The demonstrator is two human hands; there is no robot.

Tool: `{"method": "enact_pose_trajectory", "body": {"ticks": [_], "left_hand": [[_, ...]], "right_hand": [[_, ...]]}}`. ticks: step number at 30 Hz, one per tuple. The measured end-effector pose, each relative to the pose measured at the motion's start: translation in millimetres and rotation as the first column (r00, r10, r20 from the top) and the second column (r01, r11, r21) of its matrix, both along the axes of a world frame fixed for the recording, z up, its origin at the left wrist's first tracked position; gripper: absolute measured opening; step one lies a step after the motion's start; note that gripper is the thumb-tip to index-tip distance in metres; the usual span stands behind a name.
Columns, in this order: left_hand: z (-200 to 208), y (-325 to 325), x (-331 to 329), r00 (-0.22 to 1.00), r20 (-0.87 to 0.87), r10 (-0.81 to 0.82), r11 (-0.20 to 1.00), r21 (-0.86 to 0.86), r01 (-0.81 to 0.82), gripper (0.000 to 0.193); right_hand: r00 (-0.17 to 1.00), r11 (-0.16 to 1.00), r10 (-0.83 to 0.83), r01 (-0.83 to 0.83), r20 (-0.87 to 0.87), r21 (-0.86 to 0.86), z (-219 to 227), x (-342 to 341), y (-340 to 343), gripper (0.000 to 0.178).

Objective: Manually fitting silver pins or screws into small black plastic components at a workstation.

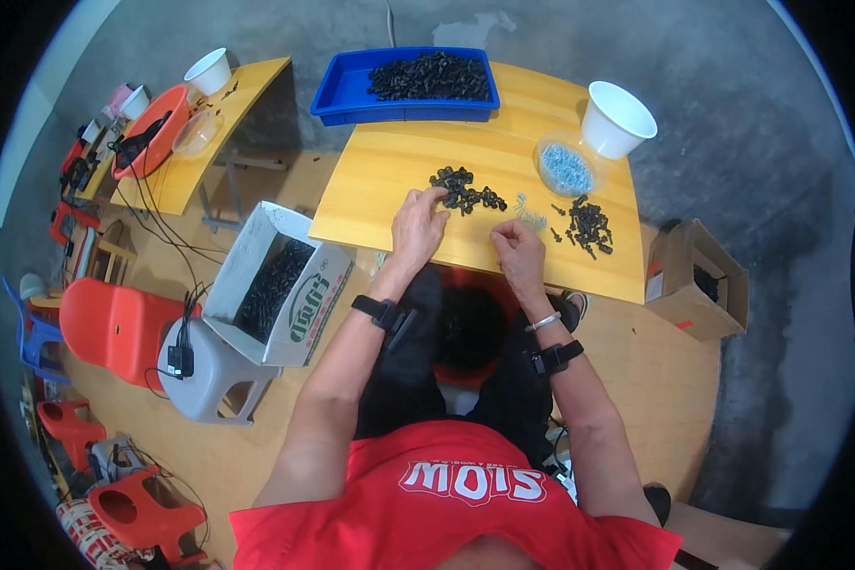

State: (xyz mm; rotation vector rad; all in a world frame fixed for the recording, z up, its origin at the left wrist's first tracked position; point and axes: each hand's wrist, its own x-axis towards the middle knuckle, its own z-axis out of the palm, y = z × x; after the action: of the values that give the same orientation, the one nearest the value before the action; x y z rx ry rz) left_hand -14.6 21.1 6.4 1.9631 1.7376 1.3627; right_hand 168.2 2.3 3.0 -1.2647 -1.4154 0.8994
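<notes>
My left hand (pixel 420 228) rests at the near left edge of a loose pile of small black plastic parts (pixel 465 194) on the wooden table (pixel 404 152). Its thumb and fingertips are closed together against the pile; what they hold is too small to tell. My right hand (pixel 520 255) is pinched just right of it, and whatever sits between its fingertips is hidden. Just beyond the right hand lie several loose silvery screws (pixel 530 217). Farther right is a second pile of small, elongated black pieces (pixel 590 226).
A blue tray (pixel 337 90) of black parts stands at the far edge. A clear bowl (pixel 594 180) of silvery screws sits beside a white bucket (pixel 619 119). Boxes of black parts flank the table: a white carton (pixel 318 309) left, a cardboard box (pixel 679 309) right.
</notes>
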Motion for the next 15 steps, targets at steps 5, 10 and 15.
{"method": "enact_pose_trajectory", "body": {"ticks": [5,10,15], "left_hand": [[4.1,3.3,7.3,0.996,-0.09,0.018,0.996,-0.091,-0.027,0.026],[-3.2,1.6,6.4,0.999,-0.05,0.009,0.999,-0.037,-0.011,0.015],[-2.4,-7.9,10.2,0.999,-0.05,0.003,0.999,-0.032,-0.004,0.011]], "right_hand": [[1.0,1.0,0.013,-0.013,-0.021,0.015,-2.3,0.9,-0.9,0.008],[0.993,0.998,0.054,-0.056,-0.109,-0.013,-2.3,4.7,2.6,0.007],[0.996,0.995,-0.089,0.089,0.008,0.048,-1.9,23.3,10.7,0.006]]}}
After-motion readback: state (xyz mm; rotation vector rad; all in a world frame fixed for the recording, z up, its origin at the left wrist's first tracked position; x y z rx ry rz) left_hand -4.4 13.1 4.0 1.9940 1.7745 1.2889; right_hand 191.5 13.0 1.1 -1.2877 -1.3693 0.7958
